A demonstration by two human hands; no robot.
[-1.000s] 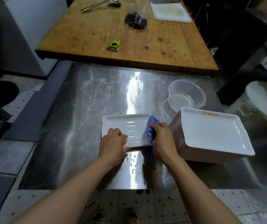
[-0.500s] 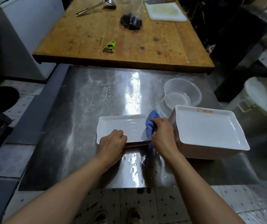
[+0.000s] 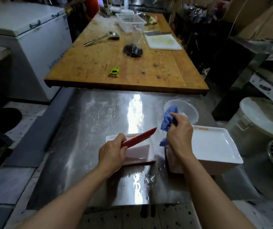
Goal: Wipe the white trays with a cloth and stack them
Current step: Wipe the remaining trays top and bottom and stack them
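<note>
Wet steel table (image 3: 86, 142); left hand (image 3: 111, 154) grips the tilted tray (image 3: 139, 150) at its 9 o'clock edge, stiff, light, slippery; right hand (image 3: 179, 134) clutches the cloth (image 3: 167, 120); stack (image 3: 215, 149) at 3 o'clock

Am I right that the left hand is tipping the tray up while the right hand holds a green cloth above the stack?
Not quite: the cloth is blue, not green, as the head view shows. The rest holds: the left hand tips the tray up, and the right hand holds the cloth above the stack.
</note>
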